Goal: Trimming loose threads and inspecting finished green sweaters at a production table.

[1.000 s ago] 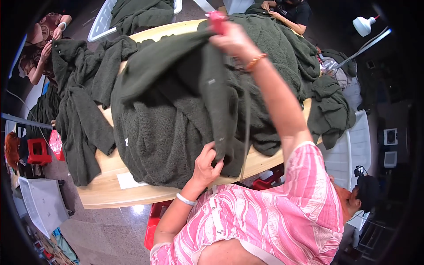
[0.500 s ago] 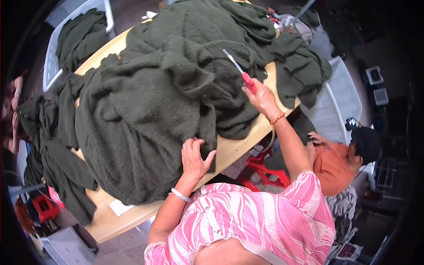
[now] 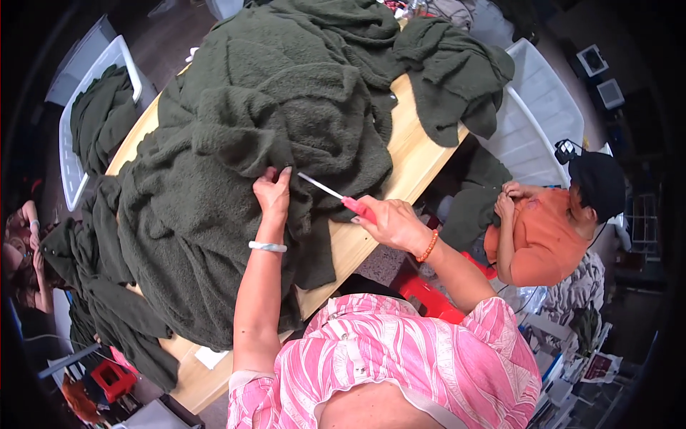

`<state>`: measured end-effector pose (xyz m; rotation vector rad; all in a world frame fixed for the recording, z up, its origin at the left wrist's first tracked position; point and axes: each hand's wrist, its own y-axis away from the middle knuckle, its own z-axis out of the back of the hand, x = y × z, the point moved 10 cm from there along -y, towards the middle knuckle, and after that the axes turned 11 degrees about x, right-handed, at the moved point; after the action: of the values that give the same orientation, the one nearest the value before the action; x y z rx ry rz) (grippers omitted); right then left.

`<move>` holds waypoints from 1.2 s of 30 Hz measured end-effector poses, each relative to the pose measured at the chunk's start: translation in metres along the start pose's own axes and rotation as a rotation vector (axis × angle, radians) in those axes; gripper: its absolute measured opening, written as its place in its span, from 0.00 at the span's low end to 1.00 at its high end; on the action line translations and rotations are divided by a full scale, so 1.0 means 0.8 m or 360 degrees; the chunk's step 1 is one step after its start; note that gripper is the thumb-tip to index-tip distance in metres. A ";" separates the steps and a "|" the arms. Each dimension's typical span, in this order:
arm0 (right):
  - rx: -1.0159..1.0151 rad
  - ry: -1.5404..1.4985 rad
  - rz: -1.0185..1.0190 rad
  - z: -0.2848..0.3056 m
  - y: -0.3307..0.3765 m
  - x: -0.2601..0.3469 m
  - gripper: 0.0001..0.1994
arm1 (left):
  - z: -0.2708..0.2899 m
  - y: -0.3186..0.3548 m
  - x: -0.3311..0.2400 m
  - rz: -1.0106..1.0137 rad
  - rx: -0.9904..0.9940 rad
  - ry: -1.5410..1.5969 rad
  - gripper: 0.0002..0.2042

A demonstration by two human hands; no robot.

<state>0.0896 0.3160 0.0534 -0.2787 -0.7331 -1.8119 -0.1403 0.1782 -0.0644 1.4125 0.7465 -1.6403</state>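
A big heap of dark green fleecy garments (image 3: pixel 193 214) covers most of the wooden table (image 3: pixel 418 143). My left hand (image 3: pixel 273 199) is closed at the middle of the heap, its thumb and fingers pinching a fold of one garment. From the right, my right hand (image 3: pixel 394 225) grips the red handle of a tool with a long, thin pale metal shaft (image 3: pixel 321 187). The shaft points left toward the pinched fold, its tip close to my left fingertips. Whether the tip touches the fabric, I cannot tell.
At the right, a person in orange (image 3: pixel 547 239) handles dark green fabric beside a white tub (image 3: pixel 539 107). Another tub (image 3: pixel 66 154) with green garments stands far left. A red stool (image 3: pixel 432 297) is by the table's near edge. Another person's arms (image 3: pixel 36 264) show at the left rim.
My left hand has moved up and left from the heap's near edge and now pinches a fold. The tool in my right hand has come down and left toward it. The view has shifted.
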 end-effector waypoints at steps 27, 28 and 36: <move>0.0116 -0.0144 -0.0031 -0.008 0.028 -0.037 0.16 | -0.057 0.115 -0.058 -0.0014 0.0122 -0.1611 0.39; 0.0097 -0.0150 -0.0012 -0.011 0.031 -0.038 0.16 | -0.063 0.121 -0.071 -0.0276 0.0088 -0.1671 0.26; 0.0136 -0.0145 0.0009 -0.020 0.058 -0.026 0.16 | -0.001 0.122 0.069 0.0505 0.0301 0.1018 0.10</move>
<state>0.1424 0.3130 0.0458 -0.3082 -0.8706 -1.7663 -0.0560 0.1207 -0.1111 2.1117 0.6729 -1.0300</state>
